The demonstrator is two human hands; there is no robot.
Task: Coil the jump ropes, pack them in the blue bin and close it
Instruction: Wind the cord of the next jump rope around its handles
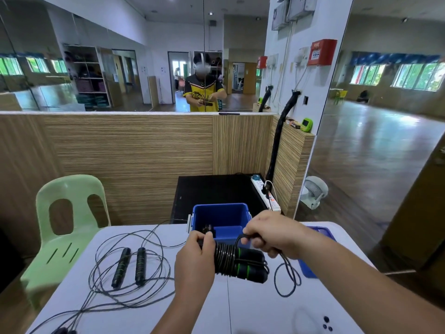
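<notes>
Just in front of the blue bin (224, 215), the jump-rope handle bundle (250, 267) is held with its long axis left-to-right; the grip of the left hand (195, 259) is closed round its left end. The loose cord (285, 296), hanging to the bin's front right, is pinched by the nearer right hand (272, 232).

I'm seeing the blue bin (220, 206) open-topped ahead; a loose jump rope (140, 266) is sprawling across the surface's (252, 309) left, its near-right lying mostly bare.
</notes>
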